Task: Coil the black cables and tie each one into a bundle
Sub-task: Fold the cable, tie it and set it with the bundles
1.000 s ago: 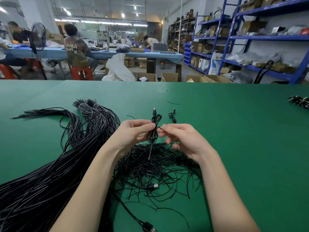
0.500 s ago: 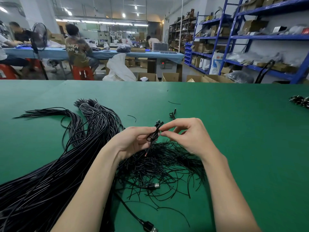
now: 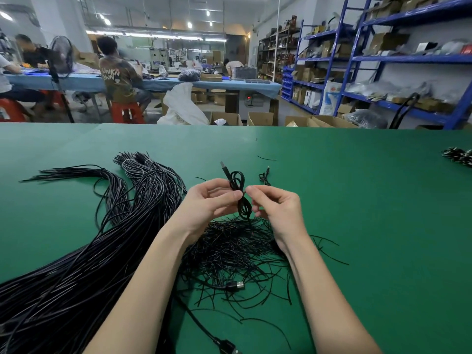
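Note:
My left hand [image 3: 212, 200] pinches a small coiled black cable [image 3: 239, 194] at its waist, holding it upright above the green table [image 3: 357, 200]. A USB plug [image 3: 224, 167] sticks up from the coil's top. My right hand [image 3: 275, 206] is at the coil's right side, its fingertips pinched at the waist where a thin tie seems to wrap; the tie itself is too small to make out. A heap of thin black ties [image 3: 237, 249] lies under my hands. A big sheaf of long black cables [image 3: 76, 264] stretches along the left.
A small tied bundle [image 3: 264, 176] lies just beyond my right hand. More bundles [image 3: 458, 157] sit at the table's far right edge. Loose USB plugs [image 3: 235, 286] [image 3: 226, 347] lie near the front. People work at a blue table behind; blue shelving stands on the right.
The coil has been turned upright from a tilted pose, its plug now pointing up. My right hand dropped from the coil's top to its waist.

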Motion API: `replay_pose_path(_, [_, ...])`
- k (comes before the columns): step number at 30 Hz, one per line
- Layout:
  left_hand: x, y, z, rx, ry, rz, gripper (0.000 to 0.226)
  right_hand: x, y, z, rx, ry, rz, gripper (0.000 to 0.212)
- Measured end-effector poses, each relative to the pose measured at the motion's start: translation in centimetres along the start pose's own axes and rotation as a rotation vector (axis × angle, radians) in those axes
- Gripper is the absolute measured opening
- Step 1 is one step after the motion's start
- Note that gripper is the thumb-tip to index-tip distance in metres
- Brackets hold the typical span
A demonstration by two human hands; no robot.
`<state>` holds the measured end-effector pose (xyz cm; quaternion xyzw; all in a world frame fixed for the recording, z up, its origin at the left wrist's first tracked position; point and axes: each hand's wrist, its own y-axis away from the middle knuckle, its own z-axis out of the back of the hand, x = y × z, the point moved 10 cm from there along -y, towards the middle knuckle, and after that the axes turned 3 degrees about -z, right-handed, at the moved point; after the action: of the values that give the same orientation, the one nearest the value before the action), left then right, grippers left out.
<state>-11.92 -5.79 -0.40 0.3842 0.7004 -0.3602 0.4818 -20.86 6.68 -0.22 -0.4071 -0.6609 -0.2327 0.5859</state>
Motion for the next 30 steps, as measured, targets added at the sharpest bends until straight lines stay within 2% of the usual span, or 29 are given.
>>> replay_pose_path(2, [-0.5, -0.1, 0.5, -0.052, -0.055, -0.059, 0.033, -2.1, -0.1, -0.2, -0.012, -0.139, -0.150, 0.010])
replay_pose_path(5, [-0.9, -0.1, 0.9, -0.112, -0.083, -0.125, 0.018, -5.2, 0.5, -1.4, 0.041, -0.352, -0.398, 0.006])
replay_pose_path(7, [-1.0, -0.2, 1.0, -0.127, -0.088, -0.147, 0.016, -6.5, 1.0, -2.2, 0.065, -0.441, -0.498, 0.009])
replay_pose_path(9, [-0.9, -0.2, 1.3, -0.139, -0.079, -0.146, 0.021, -6.9, 1.2, -2.3, 0.059, -0.432, -0.531, 0.013])
replay_pose_path(12, [-0.5, -0.3, 1.8, -0.171, -0.071, -0.117, 0.030, -5.5, 0.3, -0.4, -0.024, -0.182, -0.413, 0.010])
replay_pose_path(14, [-0.3, -0.4, 1.9, -0.199, -0.080, -0.102, 0.032, -2.9, -0.2, 1.1, -0.133, 0.143, -0.156, 0.004])
replay_pose_path(16, [-0.2, -0.6, 2.0, -0.230, -0.072, -0.110, 0.022, 0.3, 0.3, 1.1, -0.216, 0.443, 0.181, 0.009])
replay_pose_path(17, [-0.2, -0.7, 2.1, -0.242, -0.075, -0.118, 0.017, 1.5, 0.9, 0.6, -0.237, 0.536, 0.324, 0.010])
replay_pose_path(19, [-0.2, -0.8, 2.2, -0.262, -0.091, -0.126, 0.014, 2.7, 1.6, -0.4, -0.242, 0.676, 0.475, 0.008])
replay_pose_path(21, [0.1, -0.8, 2.4, -0.275, -0.103, -0.122, 0.014, 2.8, 1.6, -0.9, -0.223, 0.794, 0.517, 0.010])
replay_pose_path(24, [0.2, -0.8, 2.8, -0.295, -0.105, -0.126, 0.014, 2.4, 1.6, -1.7, -0.152, 0.844, 0.507, 0.019])
replay_pose_path(30, [0.5, -0.9, 2.7, -0.264, -0.100, -0.122, 0.025, -0.1, 0.0, -1.1, -0.037, 0.743, 0.200, 0.042])
